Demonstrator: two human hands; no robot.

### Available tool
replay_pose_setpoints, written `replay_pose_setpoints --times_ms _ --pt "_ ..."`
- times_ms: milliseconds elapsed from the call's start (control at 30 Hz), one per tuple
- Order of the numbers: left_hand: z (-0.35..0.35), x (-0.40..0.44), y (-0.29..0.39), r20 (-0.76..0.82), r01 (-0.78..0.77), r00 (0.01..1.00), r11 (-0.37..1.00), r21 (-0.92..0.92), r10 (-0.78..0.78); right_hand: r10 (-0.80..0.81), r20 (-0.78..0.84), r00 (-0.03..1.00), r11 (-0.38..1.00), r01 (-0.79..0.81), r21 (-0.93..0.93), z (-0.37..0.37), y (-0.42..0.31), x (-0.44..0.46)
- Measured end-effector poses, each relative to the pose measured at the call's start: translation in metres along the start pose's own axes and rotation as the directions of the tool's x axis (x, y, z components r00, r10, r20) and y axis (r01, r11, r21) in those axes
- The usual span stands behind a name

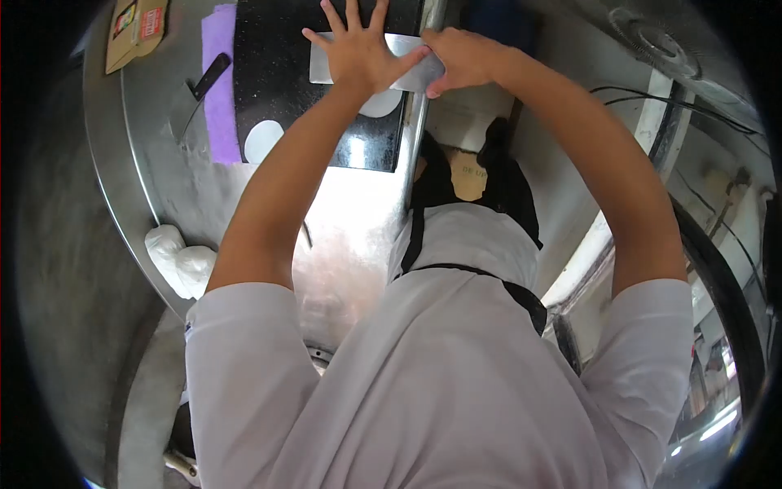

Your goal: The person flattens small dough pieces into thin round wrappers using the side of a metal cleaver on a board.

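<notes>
My right hand (468, 59) grips one end of a wide, flat metal blade, probably a cleaver (419, 73); any handle is hidden in the fist. My left hand (358, 53) lies palm down on the blade with its fingers spread. The blade rests flat over a black board (322, 126) near its right edge. A thin white round disc, like a dough wrapper (381, 103), shows partly from under the blade's near side. A second white disc (263, 140) lies at the board's left near corner, partly behind my left forearm.
A folded purple cloth (218, 122) runs along the board's left side. A black-handled scraper (210, 77) lies across it onto the steel counter (159, 155). A cardboard box (134, 33) stands far left; a white bundle (179, 261) sits at the counter's left edge.
</notes>
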State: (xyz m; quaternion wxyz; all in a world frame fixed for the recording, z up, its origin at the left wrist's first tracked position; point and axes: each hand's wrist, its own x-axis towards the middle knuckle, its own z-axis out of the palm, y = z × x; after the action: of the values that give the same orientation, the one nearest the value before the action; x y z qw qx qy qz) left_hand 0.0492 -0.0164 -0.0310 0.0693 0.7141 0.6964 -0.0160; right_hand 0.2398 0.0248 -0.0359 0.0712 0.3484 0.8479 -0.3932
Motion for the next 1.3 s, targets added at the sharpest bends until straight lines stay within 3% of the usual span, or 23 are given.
replay_pose_setpoints --times_ms 133,267,333,400,433,500,533,600,633,700,733,800,833,867,933,1000,1067,1133,1200,1233,1300 --pt "0.013 0.014 -0.002 -0.049 0.016 0.999 0.998 0.067 -0.013 -0.045 -0.015 0.999 0.998 0.044 -0.046 0.003 0.016 0.011" --pt "0.001 0.038 -0.005 -0.165 0.151 0.975 0.989 -0.004 -0.150 -0.181 0.029 0.983 0.963 0.183 -0.197 -0.038 0.016 0.040" --pt "0.006 0.034 -0.008 -0.084 0.080 0.993 0.997 0.017 -0.078 -0.202 0.027 0.979 0.953 0.202 -0.227 -0.022 0.035 0.042" --pt "0.013 0.017 -0.008 -0.104 -0.001 0.995 1.000 -0.026 -0.002 -0.341 -0.185 0.922 0.915 0.281 -0.289 0.026 0.051 0.031" --pt "0.013 0.010 -0.004 -0.090 -0.024 0.996 0.999 -0.023 0.022 -0.352 -0.173 0.920 0.913 0.297 -0.280 0.028 0.055 0.026" --pt "0.018 0.013 -0.008 -0.108 -0.039 0.994 0.998 -0.052 0.033 -0.071 0.050 0.996 0.997 0.072 -0.026 -0.014 0.014 0.007" --pt "0.014 0.015 -0.005 -0.154 0.005 0.988 0.998 -0.057 -0.014 -0.090 0.073 0.993 0.996 0.091 -0.011 -0.023 0.010 0.016" --pt "0.014 0.026 -0.004 -0.222 0.093 0.970 0.994 -0.057 -0.103 -0.043 0.047 0.998 0.967 0.054 -0.248 -0.047 0.016 0.033" --pt "0.011 0.032 -0.005 -0.228 0.093 0.968 0.994 -0.061 -0.104 -0.042 0.046 0.998 0.965 0.053 -0.255 -0.052 0.017 0.040" --pt "0.006 0.039 -0.008 -0.225 0.113 0.966 0.991 -0.071 -0.126 -0.138 -0.050 0.989 0.923 0.111 -0.368 -0.055 0.021 0.047" --pt "0.006 0.037 -0.009 -0.236 0.104 0.964 0.992 -0.078 -0.120 -0.131 -0.056 0.990 0.920 0.101 -0.379 -0.049 0.025 0.040" --pt "0.015 0.031 -0.015 -0.152 -0.027 0.988 1.000 0.004 0.027 -0.255 -0.054 0.965 0.958 0.245 -0.151 -0.024 0.036 0.033" --pt "0.018 0.021 -0.016 -0.098 -0.060 0.993 0.996 0.065 0.067 -0.095 -0.020 0.995 0.988 0.092 -0.127 -0.022 0.017 0.015" --pt "0.017 0.019 -0.016 -0.084 -0.061 0.994 0.996 0.064 0.066 -0.092 -0.013 0.996 0.989 0.090 -0.116 -0.018 0.012 0.011" --pt "0.012 0.024 -0.010 -0.103 -0.086 0.991 0.996 0.018 0.088 0.008 -0.064 0.998 0.992 -0.016 -0.128 -0.017 0.012 0.009" --pt "0.015 0.039 -0.010 -0.161 -0.101 0.982 0.995 0.011 0.101 -0.017 -0.076 0.997 0.993 0.009 -0.114 -0.029 0.017 0.016" --pt "0.010 0.054 -0.008 -0.238 -0.086 0.967 0.996 0.039 0.093 -0.065 -0.147 0.987 0.962 0.024 -0.271 -0.038 0.020 0.024" --pt "0.000 0.059 -0.008 -0.214 -0.142 0.965 0.987 0.073 0.155 0.009 -0.172 0.985 0.963 -0.055 -0.265 -0.036 0.018 0.020" --pt "-0.001 0.060 -0.012 -0.053 -0.224 0.972 0.972 0.070 0.228 -0.012 -0.085 0.996 1.000 0.011 -0.015 -0.024 0.022 0.016" --pt "0.005 0.042 -0.015 -0.067 -0.238 0.969 0.971 0.013 0.238 -0.009 -0.074 0.997 1.000 0.009 0.001 -0.005 0.015 0.006" --pt "0.008 0.007 -0.025 0.075 -0.316 0.947 0.948 0.025 0.314 0.059 0.081 0.995 0.998 -0.056 -0.037 0.022 -0.003 -0.011"
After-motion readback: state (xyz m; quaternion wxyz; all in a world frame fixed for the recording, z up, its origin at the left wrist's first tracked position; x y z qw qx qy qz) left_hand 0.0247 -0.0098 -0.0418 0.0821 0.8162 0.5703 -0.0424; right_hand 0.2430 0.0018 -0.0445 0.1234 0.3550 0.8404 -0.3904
